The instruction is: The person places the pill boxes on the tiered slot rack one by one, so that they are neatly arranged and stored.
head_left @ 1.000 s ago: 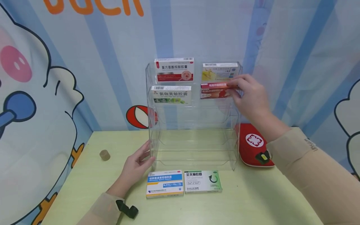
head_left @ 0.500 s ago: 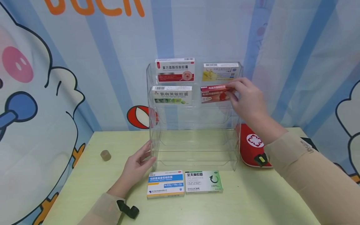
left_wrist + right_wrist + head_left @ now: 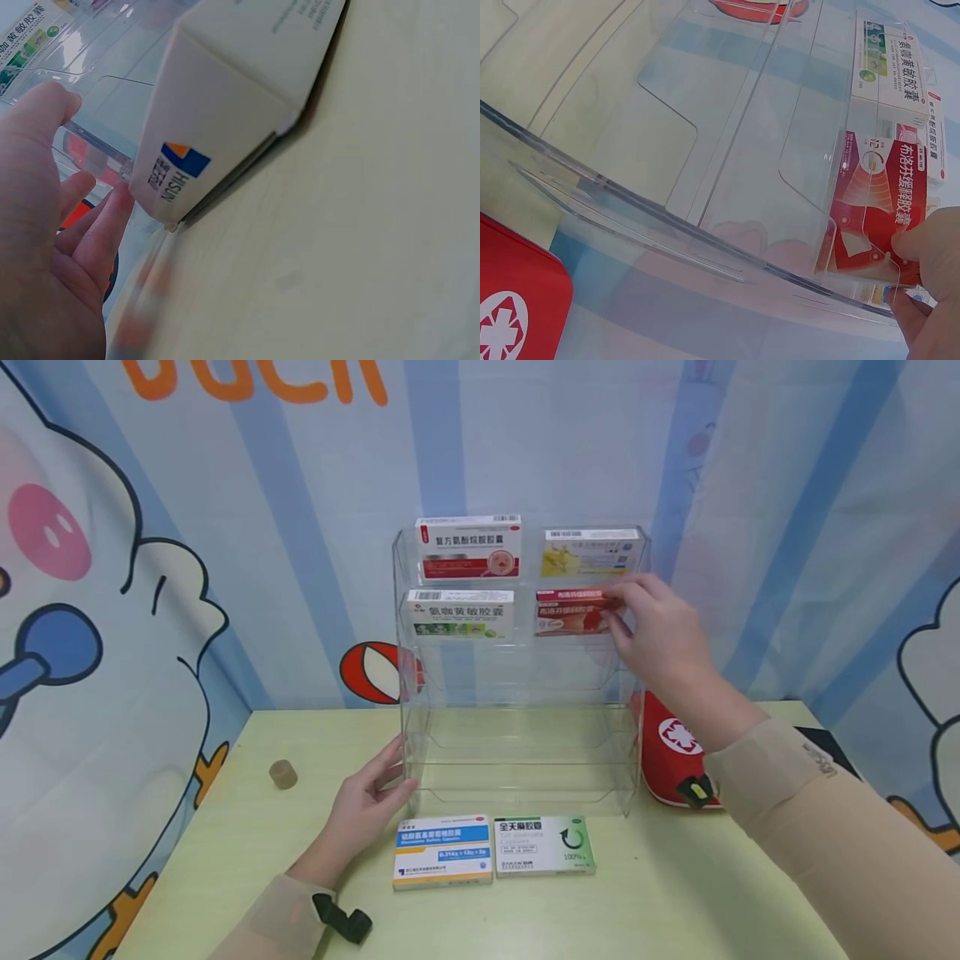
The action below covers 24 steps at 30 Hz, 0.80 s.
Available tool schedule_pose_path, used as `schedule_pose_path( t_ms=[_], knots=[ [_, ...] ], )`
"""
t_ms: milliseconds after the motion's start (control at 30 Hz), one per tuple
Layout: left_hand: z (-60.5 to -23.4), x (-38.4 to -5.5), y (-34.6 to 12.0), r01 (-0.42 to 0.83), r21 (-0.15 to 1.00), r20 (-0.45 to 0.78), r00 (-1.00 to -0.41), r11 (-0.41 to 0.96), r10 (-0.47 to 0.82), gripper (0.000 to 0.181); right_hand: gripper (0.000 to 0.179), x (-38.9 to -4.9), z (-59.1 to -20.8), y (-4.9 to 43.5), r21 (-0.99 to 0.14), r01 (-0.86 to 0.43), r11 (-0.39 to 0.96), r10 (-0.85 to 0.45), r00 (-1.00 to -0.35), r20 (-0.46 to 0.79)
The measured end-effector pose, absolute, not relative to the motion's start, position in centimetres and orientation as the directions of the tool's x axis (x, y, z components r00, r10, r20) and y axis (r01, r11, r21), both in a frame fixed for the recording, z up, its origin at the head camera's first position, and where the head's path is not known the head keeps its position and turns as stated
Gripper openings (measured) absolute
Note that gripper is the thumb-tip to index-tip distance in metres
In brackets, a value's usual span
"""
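Note:
A clear acrylic display rack (image 3: pixel 517 764) with stepped tiers stands on the table. My right hand (image 3: pixel 667 631) pinches a red medicine box (image 3: pixel 568 614) by its right end, thumb in front. In the right wrist view this red box (image 3: pixel 877 199) sits behind the clear front lip of the second tier, beside a white-and-green box (image 3: pixel 889 71). Low on the rack's left side, my left hand (image 3: pixel 367 797) holds the edge between thumb and fingers. Close to that hand, a blue-and-white box (image 3: pixel 442 852) lies flat in front of the rack.
On the top tier stand a red-and-white box (image 3: pixel 470 550) and a yellow-and-white box (image 3: pixel 588 553). A white-and-green box (image 3: pixel 545 845) lies flat before the rack. A red pouch with a white cross emblem (image 3: pixel 675 752) is at right, a small brown cylinder (image 3: pixel 282 774) at left.
My right hand has lowered the red box, which has gone from tilted to level in the second tier. The left hand has stayed at the rack's side.

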<state>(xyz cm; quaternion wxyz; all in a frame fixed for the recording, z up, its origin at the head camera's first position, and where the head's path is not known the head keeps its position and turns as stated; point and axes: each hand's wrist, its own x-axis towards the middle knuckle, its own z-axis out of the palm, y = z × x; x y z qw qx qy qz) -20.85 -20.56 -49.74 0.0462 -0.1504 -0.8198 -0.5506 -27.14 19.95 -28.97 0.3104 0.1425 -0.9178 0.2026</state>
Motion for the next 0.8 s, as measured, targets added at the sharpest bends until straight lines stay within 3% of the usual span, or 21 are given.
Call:
schedule_pose_path(
  t_ms=[333, 800],
  knots=[
    [-50.0, -20.9, -20.6, 0.306, 0.886, 0.250, -0.948, 0.349, 0.195, 0.075, 0.033, -27.0, -29.5, 19.8, -0.241, -0.399, 0.885, -0.162, -0.748, 0.644],
    [-49.7, -20.8, -20.6, 0.300, 0.885, 0.241, -0.949, 0.355, 0.201, 0.076, 0.028, -25.6, -32.0, 20.1, -0.293, -0.537, 0.791, -0.113, -0.598, 0.794]
  ],
)
